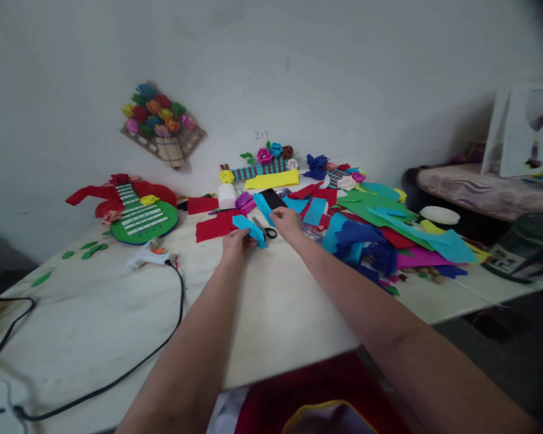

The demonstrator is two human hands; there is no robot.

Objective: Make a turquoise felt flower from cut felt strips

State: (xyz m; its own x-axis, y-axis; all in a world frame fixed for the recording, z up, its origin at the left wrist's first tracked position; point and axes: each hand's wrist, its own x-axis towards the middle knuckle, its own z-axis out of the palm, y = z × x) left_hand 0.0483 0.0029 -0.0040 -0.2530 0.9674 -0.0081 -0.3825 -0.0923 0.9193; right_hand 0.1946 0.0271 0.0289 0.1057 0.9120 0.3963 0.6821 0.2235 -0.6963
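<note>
Both my arms reach out over a pale table (271,313). My left hand (236,243) is closed on a strip of light blue paper (250,228) that lies across the table top. My right hand (288,221) is just to the right, fingers curled, pinching the far end of another blue strip (263,208) next to a black rectangle (272,198). A pair of scissors (265,230) with black handles lies between the two hands, untouched.
A heap of coloured paper sheets (380,232) covers the right of the table. A glue gun (147,255) with a black cord (172,331) lies on the left, near a green and red paper guitar (138,218). Paper flowers (271,158) stand against the wall. A white plate (439,214) sits far right.
</note>
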